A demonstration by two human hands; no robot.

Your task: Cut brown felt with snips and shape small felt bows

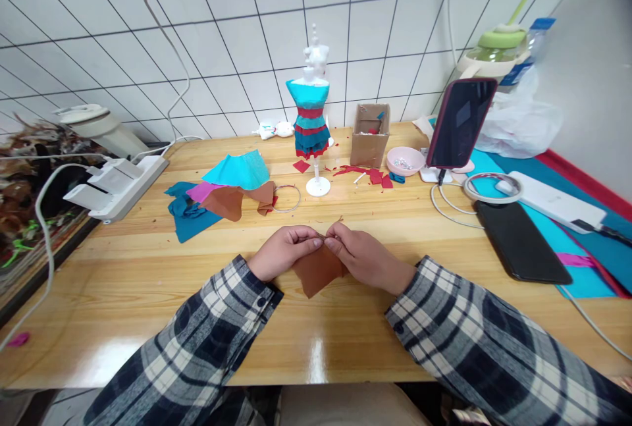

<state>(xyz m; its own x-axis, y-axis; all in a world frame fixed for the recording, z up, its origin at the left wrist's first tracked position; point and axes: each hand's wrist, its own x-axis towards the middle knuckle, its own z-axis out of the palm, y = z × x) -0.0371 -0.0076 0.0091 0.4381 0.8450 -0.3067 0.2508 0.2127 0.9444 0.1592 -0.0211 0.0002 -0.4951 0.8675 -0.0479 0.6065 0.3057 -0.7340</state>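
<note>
Left hand (282, 251) and right hand (370, 258) pinch brown cloth (316, 271) at its far edge; a dressed mannequin (311, 116) stands near the counter's (123, 281) back edge.

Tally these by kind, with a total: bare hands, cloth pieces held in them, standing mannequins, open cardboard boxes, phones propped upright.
Hands: 2 (left hand, right hand)
Held brown cloth: 1
Standing mannequin: 1
Open cardboard box: 1
Propped phone: 1
Total: 6
</note>
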